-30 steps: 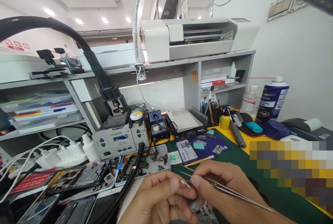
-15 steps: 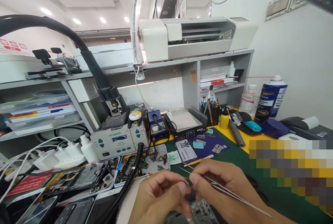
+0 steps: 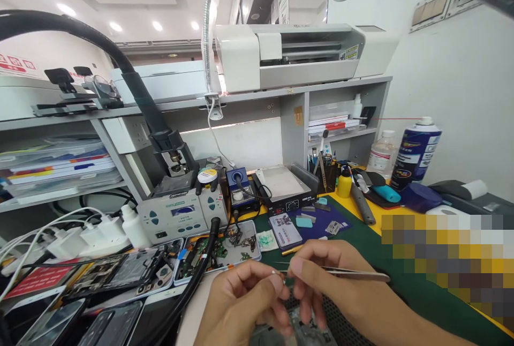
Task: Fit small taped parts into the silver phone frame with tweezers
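Observation:
My two hands meet low in the middle of the head view, over a green mat (image 3: pixel 405 292). In my right hand (image 3: pixel 325 276) lie thin metal tweezers (image 3: pixel 353 273), fingers closed on them, tips pointing left. My left hand (image 3: pixel 244 303) pinches a tiny pale part (image 3: pixel 280 276) between thumb and forefinger, right at the tweezer tips. Below the fingers sits a partly hidden opened device (image 3: pixel 297 330) with grey inner parts.
Opened phones (image 3: pixel 120 276) and a tray of small parts (image 3: pixel 225 249) lie at left, crossed by a black hose (image 3: pixel 193 287). Behind stand a soldering station (image 3: pixel 180 215), a heating plate (image 3: pixel 285 188), a tool cup (image 3: pixel 327 172), a yellow bottle (image 3: pixel 344 182) and a blue spray can (image 3: pixel 415 153).
The tweezers have swung from slanting down to the right to lying nearly level. Both hands stay pinched together, and the camera has shifted a little.

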`<control>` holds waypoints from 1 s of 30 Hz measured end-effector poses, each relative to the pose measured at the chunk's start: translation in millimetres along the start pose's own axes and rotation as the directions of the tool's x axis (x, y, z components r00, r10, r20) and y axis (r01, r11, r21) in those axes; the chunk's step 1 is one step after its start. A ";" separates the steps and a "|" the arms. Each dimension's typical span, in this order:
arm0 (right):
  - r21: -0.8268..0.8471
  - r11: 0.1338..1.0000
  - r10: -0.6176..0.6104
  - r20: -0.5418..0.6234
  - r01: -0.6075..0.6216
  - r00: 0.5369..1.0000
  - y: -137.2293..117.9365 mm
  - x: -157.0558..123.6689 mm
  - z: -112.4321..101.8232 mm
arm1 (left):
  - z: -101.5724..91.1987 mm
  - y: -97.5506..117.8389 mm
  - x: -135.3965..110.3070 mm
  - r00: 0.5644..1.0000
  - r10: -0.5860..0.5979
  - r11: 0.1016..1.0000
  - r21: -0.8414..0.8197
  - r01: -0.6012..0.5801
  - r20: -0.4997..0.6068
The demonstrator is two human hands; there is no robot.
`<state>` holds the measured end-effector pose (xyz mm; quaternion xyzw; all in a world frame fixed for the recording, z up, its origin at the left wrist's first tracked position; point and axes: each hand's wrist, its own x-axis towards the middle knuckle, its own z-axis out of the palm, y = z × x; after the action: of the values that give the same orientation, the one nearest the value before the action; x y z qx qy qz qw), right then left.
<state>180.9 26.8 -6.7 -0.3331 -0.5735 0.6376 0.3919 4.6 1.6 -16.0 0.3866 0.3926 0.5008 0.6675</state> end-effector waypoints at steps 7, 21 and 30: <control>-0.139 0.989 -0.045 -0.011 0.043 0.999 -3.3 -4.8 -1.0 | 2.6 4.5 0.8 0.999 -0.016 1.000 0.016 0.017 -0.048; -0.293 0.956 0.019 -0.036 -0.029 0.999 -7.8 3.6 -2.8 | 2.5 16.4 -6.0 0.997 -0.027 0.987 0.154 0.039 -0.075; -0.571 0.821 0.108 0.164 0.005 0.980 -11.3 12.8 -18.0 | -15.7 37.2 -5.8 0.945 0.260 0.746 0.663 -0.065 -0.200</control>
<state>192.0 47.0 2.7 -0.3881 -0.7628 0.4767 0.2009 -24.4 5.2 12.5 0.5515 0.5960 0.4401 0.3834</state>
